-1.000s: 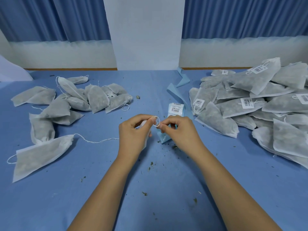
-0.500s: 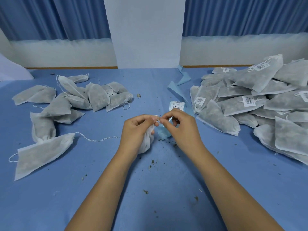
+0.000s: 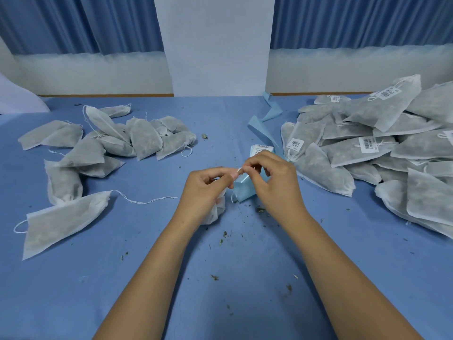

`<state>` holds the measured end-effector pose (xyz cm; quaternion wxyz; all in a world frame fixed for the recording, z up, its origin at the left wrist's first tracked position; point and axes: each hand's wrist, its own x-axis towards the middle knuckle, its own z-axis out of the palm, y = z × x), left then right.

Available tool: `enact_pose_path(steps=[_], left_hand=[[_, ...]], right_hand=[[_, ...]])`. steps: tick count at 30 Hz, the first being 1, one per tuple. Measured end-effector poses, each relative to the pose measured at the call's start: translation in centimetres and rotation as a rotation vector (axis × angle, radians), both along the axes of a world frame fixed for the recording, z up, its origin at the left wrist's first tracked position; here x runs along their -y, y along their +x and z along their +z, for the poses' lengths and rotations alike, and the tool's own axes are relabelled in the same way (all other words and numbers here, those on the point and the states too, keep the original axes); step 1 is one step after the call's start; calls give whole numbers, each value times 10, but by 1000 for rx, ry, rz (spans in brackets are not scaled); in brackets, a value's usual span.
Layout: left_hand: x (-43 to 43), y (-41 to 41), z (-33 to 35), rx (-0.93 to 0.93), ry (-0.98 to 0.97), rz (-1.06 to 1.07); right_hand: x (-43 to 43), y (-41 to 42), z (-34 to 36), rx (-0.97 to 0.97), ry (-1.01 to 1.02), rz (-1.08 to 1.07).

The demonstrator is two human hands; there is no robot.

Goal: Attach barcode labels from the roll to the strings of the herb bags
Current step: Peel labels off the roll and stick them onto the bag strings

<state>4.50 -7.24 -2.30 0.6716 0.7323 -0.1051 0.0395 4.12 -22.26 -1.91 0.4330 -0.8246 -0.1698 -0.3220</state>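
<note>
At the table's middle my left hand (image 3: 204,190) grips a white herb bag (image 3: 217,211), mostly hidden under the palm, and its fingertips pinch the bag's string. My right hand (image 3: 272,181) meets it and pinches a small white barcode label (image 3: 240,171) at the same spot. The label roll (image 3: 261,149) with its pale blue backing strip (image 3: 245,190) lies just behind and under my hands.
Unlabelled herb bags (image 3: 144,138) lie heaped at the left, one loose bag (image 3: 61,223) with a long string nearer me. Labelled bags (image 3: 367,143) pile up at the right. Blue backing strip (image 3: 264,123) trails to the wall. Herb crumbs dot the blue table (image 3: 232,278).
The string loop held up between my fingertips has closed down. Both hands stay together at the centre, the fingertips now pressed on the label and string.
</note>
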Motion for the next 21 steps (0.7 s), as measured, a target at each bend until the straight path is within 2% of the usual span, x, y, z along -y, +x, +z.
enact_pose_path(steps=[5,7,11,15,18,21], left_hand=[[-15,6,6,-8,-9,19],[-20,7,7,-61,23,-11],[-22,6,5,-122,247,-105],[-24,6,4,-145,82,-70],[-19,9,5,-192,-148,26],[-18,8,9,-236,-294,30]], right_hand=[[10,5,8,-264,390,-24],[16,8,10,-297,448,-62],[24,13,8,-326,489,-142],[26,10,16,-275,670,-153],[6,-10,24,-72,589,-32],[-19,-27,22,127,215,189]])
